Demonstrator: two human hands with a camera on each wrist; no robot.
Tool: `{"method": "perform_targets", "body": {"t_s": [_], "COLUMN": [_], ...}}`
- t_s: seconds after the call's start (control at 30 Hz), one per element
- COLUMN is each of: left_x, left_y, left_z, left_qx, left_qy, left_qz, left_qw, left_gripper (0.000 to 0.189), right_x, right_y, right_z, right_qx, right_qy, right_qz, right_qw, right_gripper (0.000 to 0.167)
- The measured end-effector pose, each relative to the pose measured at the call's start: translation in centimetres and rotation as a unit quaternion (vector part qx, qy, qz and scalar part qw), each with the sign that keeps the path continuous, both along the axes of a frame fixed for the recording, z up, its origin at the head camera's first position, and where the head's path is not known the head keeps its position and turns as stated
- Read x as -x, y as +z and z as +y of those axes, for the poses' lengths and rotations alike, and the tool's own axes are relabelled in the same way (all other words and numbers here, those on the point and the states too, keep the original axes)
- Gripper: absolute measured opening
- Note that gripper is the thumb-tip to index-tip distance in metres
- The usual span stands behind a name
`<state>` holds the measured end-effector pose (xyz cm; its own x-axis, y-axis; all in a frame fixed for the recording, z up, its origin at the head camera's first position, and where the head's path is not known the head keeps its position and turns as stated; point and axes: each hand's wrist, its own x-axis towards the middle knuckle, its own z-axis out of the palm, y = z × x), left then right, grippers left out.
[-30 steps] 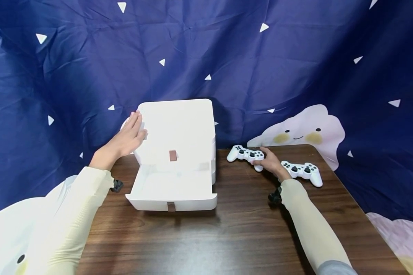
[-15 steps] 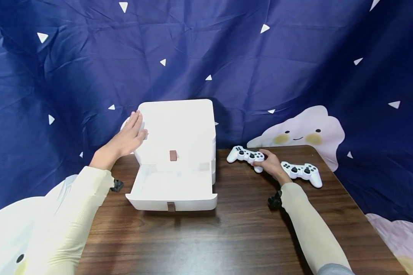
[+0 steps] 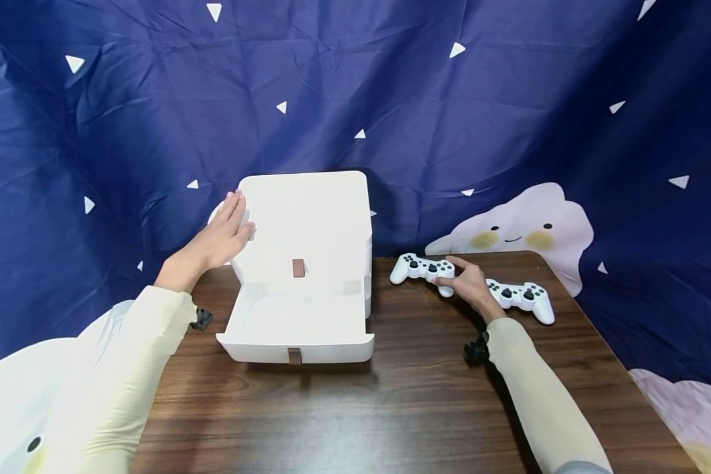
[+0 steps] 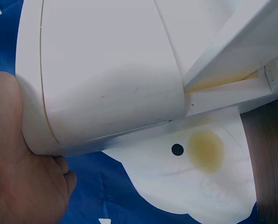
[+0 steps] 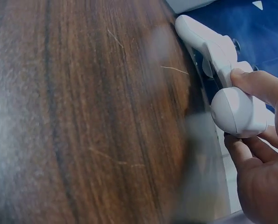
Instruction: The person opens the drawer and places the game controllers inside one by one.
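Fingers of right hand (image 3: 467, 283) clamp white plastic game controller (image 3: 421, 267).
Left hand (image 3: 220, 238): fingers straight, together, touching white rounded drawer box (image 3: 305, 227), left side.

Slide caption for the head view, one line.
Left hand against a white box with a drawer pulled out; right hand holds one white controller, a second controller nearby.

Head view forward and down, left wrist close on cabinet (image 3: 305, 230), right wrist close on held controller (image 3: 423, 268), head sharing both
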<state>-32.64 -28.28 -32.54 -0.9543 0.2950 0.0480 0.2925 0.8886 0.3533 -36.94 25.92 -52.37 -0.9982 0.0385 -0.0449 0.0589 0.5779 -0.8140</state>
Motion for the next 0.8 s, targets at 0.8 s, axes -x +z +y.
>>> {"method": "perform_targets", "body": {"t_s": [0.8], "left_x": [0.2], "left_y": [0.0], "left_z": [0.0], "left_qx": [0.003], "left_qy": [0.001], "left_qz": [-0.001], "left_qw": [1.0000], "left_gripper": [0.078], "right_x": [-3.4], "right_y": [7.8], "right_z": [-0.3], "right_qx": [0.082], "right_qy": [0.038], "right_qz": [0.061], "right_qw": [0.9940], "right_gripper": [0.082]}}
